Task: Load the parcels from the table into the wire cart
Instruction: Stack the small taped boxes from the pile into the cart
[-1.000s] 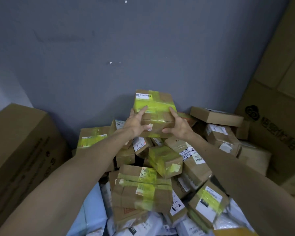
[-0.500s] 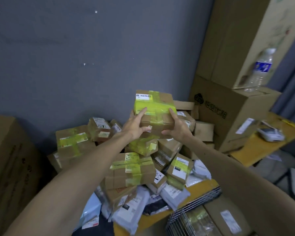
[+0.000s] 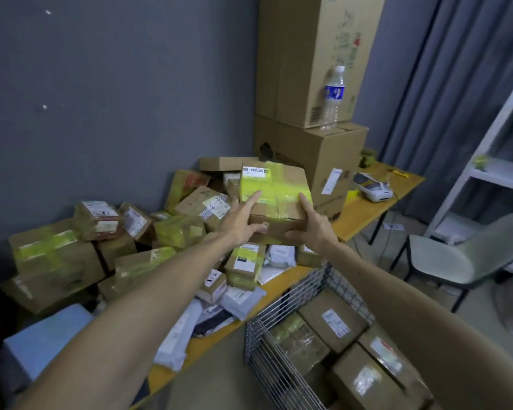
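Where the cart (image 3: 267, 362) stands nearest, just beside the table (image 3: 365, 208), brown parcels (image 3: 332, 321) lie inside its wire walls. Beyond it, both hands hold one box (image 3: 279, 184) up above the heap (image 3: 172, 232) on the table. The left hand (image 3: 240, 223) grips its left side and the right hand (image 3: 311, 229) its right, thumbs on the yellow tape. Farther back, a bottle (image 3: 333, 99) stands on stacked cartons (image 3: 314, 155).

two hands (image 3: 239, 224) (image 3: 311, 229), one held parcel (image 3: 282, 184), one wire cart (image 3: 267, 359), one bottle (image 3: 333, 97)
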